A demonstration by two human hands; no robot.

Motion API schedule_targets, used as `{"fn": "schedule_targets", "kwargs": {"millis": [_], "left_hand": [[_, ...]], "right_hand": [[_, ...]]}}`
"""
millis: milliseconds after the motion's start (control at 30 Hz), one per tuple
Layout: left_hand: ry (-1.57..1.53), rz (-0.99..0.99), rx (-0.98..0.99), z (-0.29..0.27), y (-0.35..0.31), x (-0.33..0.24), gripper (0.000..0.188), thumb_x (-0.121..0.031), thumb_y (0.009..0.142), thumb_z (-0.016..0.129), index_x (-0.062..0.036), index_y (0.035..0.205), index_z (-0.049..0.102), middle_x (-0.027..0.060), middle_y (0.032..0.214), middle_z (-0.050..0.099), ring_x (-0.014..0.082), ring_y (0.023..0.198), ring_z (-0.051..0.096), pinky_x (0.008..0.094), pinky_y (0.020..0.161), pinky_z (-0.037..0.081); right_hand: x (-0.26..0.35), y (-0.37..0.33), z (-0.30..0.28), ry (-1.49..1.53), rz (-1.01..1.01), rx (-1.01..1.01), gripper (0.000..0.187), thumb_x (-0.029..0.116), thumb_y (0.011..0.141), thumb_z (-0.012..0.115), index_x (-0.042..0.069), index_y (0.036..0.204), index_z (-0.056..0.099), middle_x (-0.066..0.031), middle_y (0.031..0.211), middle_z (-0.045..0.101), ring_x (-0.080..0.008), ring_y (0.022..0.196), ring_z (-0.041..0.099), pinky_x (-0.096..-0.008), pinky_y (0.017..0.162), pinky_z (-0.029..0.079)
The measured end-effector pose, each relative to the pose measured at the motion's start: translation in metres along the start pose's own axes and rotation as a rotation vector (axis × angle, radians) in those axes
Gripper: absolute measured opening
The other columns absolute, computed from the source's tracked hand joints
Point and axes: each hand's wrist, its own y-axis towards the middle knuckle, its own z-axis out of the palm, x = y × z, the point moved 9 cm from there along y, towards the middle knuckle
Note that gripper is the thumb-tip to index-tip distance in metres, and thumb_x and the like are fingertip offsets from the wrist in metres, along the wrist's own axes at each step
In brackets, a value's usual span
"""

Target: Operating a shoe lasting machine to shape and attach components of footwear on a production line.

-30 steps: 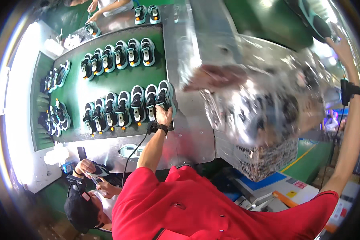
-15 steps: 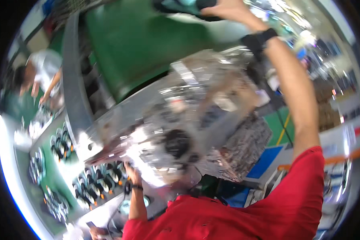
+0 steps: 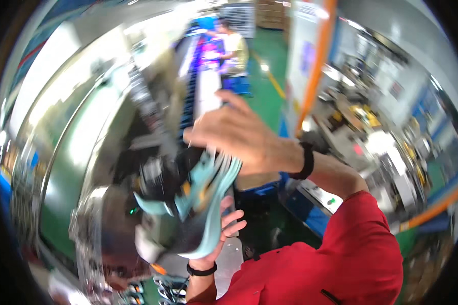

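A sneaker (image 3: 212, 226) in light teal, black and white is tilted in front of me, blurred by motion. More teal and black shoe parts overlap at its left, so I cannot tell whether it is one shoe or two. My left hand (image 3: 224, 241) holds it from below and the right, fingers partly spread along its side. Over its upper end is my right hand (image 3: 239, 137), fingers bent and pointing left, the thumb hidden. It appears to grip the sneaker's upper end. Both wrists wear black bands.
A metal-framed machine with a green belt (image 3: 66, 193) runs along the left. Several sneakers (image 3: 168, 292) stand low at the bottom edge. Farther off, a person (image 3: 234, 51) sits by a lit conveyor line. An orange post (image 3: 318, 61) and a cluttered workbench (image 3: 387, 152) are to the right.
The view has swung round to the right. My right hand, earlier far out over the green belt with a shoe, is closer in. My left hand has come up to the sneaker.
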Motion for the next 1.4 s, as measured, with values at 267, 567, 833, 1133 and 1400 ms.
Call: {"fn": "schedule_targets", "kwargs": {"millis": [267,567,833,1133,1400], "left_hand": [[0.001,-0.339,0.293,0.084,0.085,0.195,0.062,-0.040,0.097,0.045,-0.0016,0.144,0.036,0.0194,0.138,0.049,0.0335,0.113,0.057,0.0455,0.100,0.046],[0.981,-0.243,0.356,0.167,0.155,0.443,0.074,-0.019,0.087,0.071,0.0017,0.147,0.034,0.0117,0.127,0.055,0.0164,0.107,0.054,0.0299,0.094,0.045],[1.130,-0.598,0.626,0.157,0.235,0.701,0.077,-0.042,0.093,0.062,0.0079,0.144,0.033,0.0220,0.140,0.049,0.0261,0.128,0.049,0.0338,0.106,0.038],[1.652,-0.380,0.437,0.076,0.357,0.884,0.091,-0.036,0.072,0.077,0.0115,0.136,0.033,0.0328,0.120,0.056,0.0425,0.113,0.056,0.0447,0.098,0.045],[1.325,-0.749,0.018,0.007,0.393,0.866,0.040,-0.012,0.071,0.074,0.0060,0.103,0.059,0.0191,0.097,0.067,0.0354,0.093,0.065,0.0423,0.085,0.050]], "right_hand": [[0.006,-0.251,-0.148,-0.181,0.791,0.052,0.091,0.014,0.067,0.083,0.010,0.145,0.036,-0.0169,0.145,0.040,-0.0364,0.135,0.038,-0.0495,0.112,0.032],[0.077,-0.570,-0.252,0.207,1.810,-1.138,0.066,0.017,0.072,0.083,-0.003,0.127,0.053,-0.0080,0.109,0.065,-0.0134,0.097,0.060,-0.0284,0.088,0.050],[0.172,-0.702,-0.402,-0.241,1.658,-1.447,0.062,0.002,0.070,0.074,-0.002,0.127,0.050,-0.0073,0.112,0.061,-0.0148,0.100,0.059,-0.0286,0.092,0.047],[0.268,-0.701,-0.453,-0.880,1.864,-1.443,0.059,0.003,0.070,0.069,-0.002,0.126,0.051,-0.0089,0.108,0.060,-0.0161,0.098,0.058,-0.0294,0.089,0.048],[0.185,-0.728,-0.520,-0.955,2.010,-1.040,0.054,0.008,0.069,0.071,-0.005,0.119,0.055,-0.0113,0.100,0.064,-0.0187,0.089,0.061,-0.0300,0.083,0.050]]}}
